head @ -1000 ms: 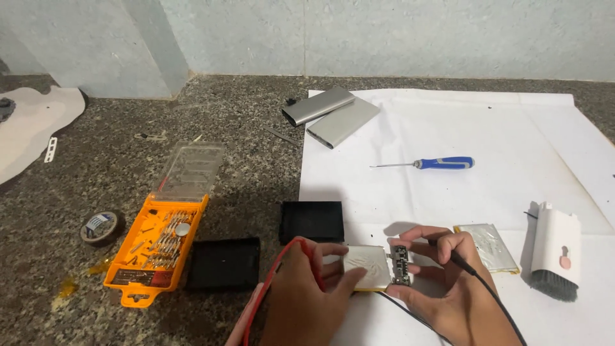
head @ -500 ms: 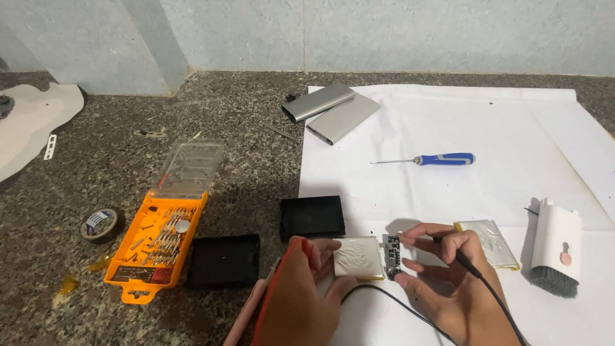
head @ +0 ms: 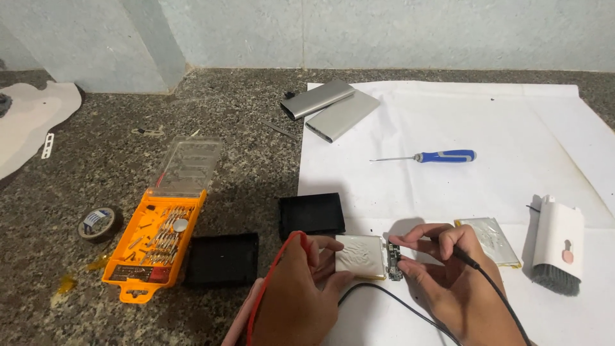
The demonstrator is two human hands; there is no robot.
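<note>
Change: our hands barely shifted since half a second before; the silver pouch cell (head: pixel 360 256) stayed put.
Progress: both metal shells (head: pixel 330 109) lay off at the far paper edge (head: pixel 448 109), so opening looked done; we judged probing under way.
Left hand (head: pixel 298 298): fingers clamped on a red probe lead (head: pixel 272 282), thumb steadying the cell.
Right hand (head: pixel 451 282): fingers pinched on a black probe (head: pixel 466 259), touching the small circuit board (head: pixel 393 256) at the cell's end.
Around: orange bit case (head: pixel 157 247), two black covers (head: pixel 311 214), second cell (head: pixel 490 240), brush (head: pixel 556 247), screwdriver (head: pixel 442 156), tape roll (head: pixel 98 223).
Obstruction: nothing crowded the board.
</note>
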